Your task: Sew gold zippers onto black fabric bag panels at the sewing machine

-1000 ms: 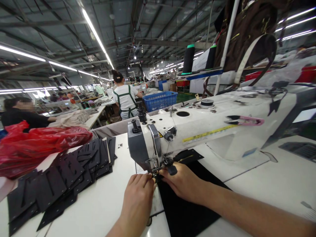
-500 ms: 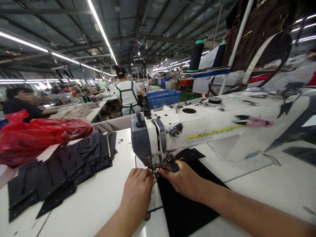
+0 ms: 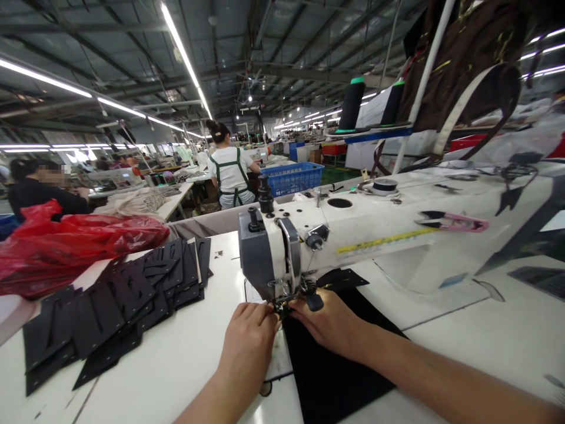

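Note:
Under the head of a white sewing machine (image 3: 379, 227) lies a black fabric panel (image 3: 335, 383), which spreads toward me and out behind the needle area. My left hand (image 3: 251, 335) is closed just left of the presser foot, its fingertips pinched at the panel's left edge. What sits between those fingertips is hidden. My right hand (image 3: 329, 318) rests over the panel, thumb and fingers closed on the fabric close to the needle; the machine head partly covers its fingertips. Another black piece (image 3: 342, 278) with a pointed corner shows behind the right hand.
Overlapping black slotted pieces (image 3: 115, 312) lie left on the white table (image 3: 176, 365), beside a red plastic bag (image 3: 79, 241). Pink-handled thread snips (image 3: 454, 221) rest on the machine arm. Black thread cones (image 3: 352, 106) stand above. A co-worker (image 3: 229, 168) sits ahead near a blue basket (image 3: 291, 178).
The whole view has shifted slightly, with things appearing a little farther right. Both hands stay by the needle with the fabric nearly in the same place.

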Available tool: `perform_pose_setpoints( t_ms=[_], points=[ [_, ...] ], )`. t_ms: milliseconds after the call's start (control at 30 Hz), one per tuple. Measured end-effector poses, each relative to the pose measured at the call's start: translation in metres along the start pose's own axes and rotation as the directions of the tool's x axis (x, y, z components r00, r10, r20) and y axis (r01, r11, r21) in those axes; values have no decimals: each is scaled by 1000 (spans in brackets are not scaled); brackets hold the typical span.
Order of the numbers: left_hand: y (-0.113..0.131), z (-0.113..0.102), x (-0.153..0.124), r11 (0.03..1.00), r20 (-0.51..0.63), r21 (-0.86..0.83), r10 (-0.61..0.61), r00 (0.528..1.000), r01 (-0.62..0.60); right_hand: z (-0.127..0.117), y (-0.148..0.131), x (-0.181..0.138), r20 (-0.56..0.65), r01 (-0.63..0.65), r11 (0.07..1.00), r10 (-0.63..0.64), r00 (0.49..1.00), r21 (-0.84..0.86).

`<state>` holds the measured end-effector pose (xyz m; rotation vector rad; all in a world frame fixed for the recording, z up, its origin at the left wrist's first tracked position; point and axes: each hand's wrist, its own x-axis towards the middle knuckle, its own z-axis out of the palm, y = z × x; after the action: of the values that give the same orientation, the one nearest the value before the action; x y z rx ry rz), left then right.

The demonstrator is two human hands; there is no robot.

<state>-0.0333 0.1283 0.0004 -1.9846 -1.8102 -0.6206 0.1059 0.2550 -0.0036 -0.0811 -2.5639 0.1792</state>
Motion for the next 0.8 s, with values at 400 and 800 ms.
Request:
perform_pose_setpoints(
  t_ms=[400,800],
  points=[
    [-1,0,2,999,60,39,22,998,-24,0,4,-3,5,42,999,-42,999,-8],
    [-4,-3,5,1000,158,16,12,987,-15,-2,7,-1,102,-38,998,44,994,-57]
  ],
)
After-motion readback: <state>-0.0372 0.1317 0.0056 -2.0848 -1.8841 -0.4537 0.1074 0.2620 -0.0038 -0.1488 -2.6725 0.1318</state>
